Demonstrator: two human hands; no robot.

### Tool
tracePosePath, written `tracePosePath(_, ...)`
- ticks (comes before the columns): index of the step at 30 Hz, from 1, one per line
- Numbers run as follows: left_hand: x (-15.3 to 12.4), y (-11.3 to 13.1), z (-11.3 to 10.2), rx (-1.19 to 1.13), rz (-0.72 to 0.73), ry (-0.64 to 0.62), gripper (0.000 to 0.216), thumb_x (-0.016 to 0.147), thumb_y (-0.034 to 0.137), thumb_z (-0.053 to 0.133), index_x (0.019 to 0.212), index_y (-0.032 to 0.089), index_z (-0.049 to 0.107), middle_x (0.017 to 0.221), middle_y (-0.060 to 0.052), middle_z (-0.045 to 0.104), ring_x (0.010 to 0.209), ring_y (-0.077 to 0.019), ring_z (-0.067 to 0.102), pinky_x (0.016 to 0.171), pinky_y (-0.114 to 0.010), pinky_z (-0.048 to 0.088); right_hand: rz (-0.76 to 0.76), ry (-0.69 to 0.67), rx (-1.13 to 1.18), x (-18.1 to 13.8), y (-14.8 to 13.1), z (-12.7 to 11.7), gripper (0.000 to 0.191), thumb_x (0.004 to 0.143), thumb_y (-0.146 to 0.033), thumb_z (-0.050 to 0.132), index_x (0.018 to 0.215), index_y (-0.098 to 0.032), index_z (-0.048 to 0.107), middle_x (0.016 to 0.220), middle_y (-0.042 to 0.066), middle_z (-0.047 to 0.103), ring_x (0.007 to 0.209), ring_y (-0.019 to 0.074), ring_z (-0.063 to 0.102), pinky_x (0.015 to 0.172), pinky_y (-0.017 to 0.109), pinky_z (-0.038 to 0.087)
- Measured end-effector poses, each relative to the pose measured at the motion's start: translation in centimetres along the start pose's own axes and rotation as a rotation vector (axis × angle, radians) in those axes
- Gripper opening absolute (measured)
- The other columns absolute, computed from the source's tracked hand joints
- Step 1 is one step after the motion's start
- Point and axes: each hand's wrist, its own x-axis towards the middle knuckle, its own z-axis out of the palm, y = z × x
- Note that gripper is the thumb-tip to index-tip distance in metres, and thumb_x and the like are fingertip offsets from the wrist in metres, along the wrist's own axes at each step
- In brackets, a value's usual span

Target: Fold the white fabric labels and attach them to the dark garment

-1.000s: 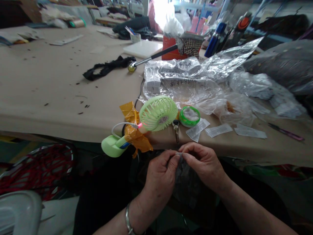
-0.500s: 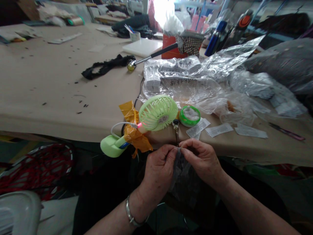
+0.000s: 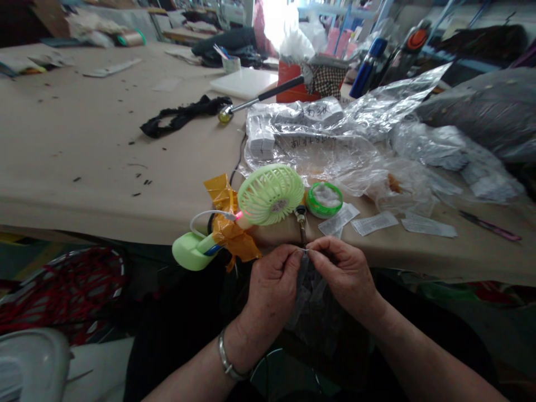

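So the thing to look at here is how the pale strip [image 3: 305, 249] lines up with the metal rod [image 3: 302, 226]. Strip's pinched by both hands, left hand [image 3: 274, 285] on one end and right hand [image 3: 345, 273] on the other, so its long axis runs roughly side to side, along the near edge of the bench [image 3: 180, 173]. The rod pokes out toward the person over that same edge, pretty much square to the strip, and its end is right by the fingertips. Can't tell if they touch, and neither hand looks clearly nearer to it tbh. The grip on both sides is a tight thumb-and-finger pinch, with basically just the strip between. Some sheer grey stuff [image 3: 307, 298] hangs below the hands, can't make out if it's the same piece.

Bench-wise, a green fan [image 3: 272, 194] is taped at the near edge left of the rod, a green-rimmed tub [image 3: 325, 210] sits just right of it, then paper slips [image 3: 374, 223] along the edge. Clear plastic bags [image 3: 335, 153] sprawl behind those, and the room beyond is a cluttered workshop with a bright glare at the back
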Motion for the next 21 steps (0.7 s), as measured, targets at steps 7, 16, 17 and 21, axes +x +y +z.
tracePosePath(7,-1.3,0.2,-0.4,-0.056,-0.030,-0.073,0.020,0.087,0.023,0.053,0.075,0.016,0.067,0.061,0.002,0.061,0.057,-0.0088,0.054,0.054,-0.016,0.042,-0.147,-0.064,-0.079,-1.8,-0.6,-1.4,0.007,0.085,-0.021,0.062,0.091,-0.018,0.066,0.080,-0.002,0.070,0.070,0.0081,0.064,0.067,0.015,0.050)
tracePosePath(16,-2.1,-2.8,0.2,-0.009,-0.160,-0.139,0.028,0.083,0.030,0.057,0.104,0.018,0.070,0.105,-0.007,0.072,0.099,-0.0219,0.065,0.089,-0.032,0.049,-0.567,0.080,-0.840,0.4,0.7,-5.5,0.035,0.088,-0.025,0.061,0.120,-0.011,0.059,0.124,0.013,0.061,0.121,0.0300,0.049,0.104,0.047,0.040)
tracePosePath(17,-2.2,-2.9,0.3,-0.006,-0.168,-0.144,0.027,0.082,0.030,0.057,0.102,0.019,0.071,0.103,-0.007,0.072,0.098,-0.0223,0.066,0.089,-0.033,0.049,-0.557,0.062,-0.904,0.5,1.0,-5.5,0.039,0.088,-0.027,0.060,0.123,-0.011,0.058,0.129,0.013,0.059,0.125,0.0324,0.046,0.106,0.051,0.037)
tracePosePath(21,-2.5,-2.4,0.9,-0.027,-0.262,-0.169,0.018,0.080,0.028,0.060,0.088,0.019,0.073,0.090,-0.006,0.074,0.088,-0.0219,0.066,0.083,-0.031,0.048,-0.581,0.059,-0.907,0.1,2.0,-5.5,0.029,0.091,-0.025,0.057,0.117,-0.016,0.062,0.123,0.007,0.064,0.121,0.0273,0.052,0.110,0.050,0.031)
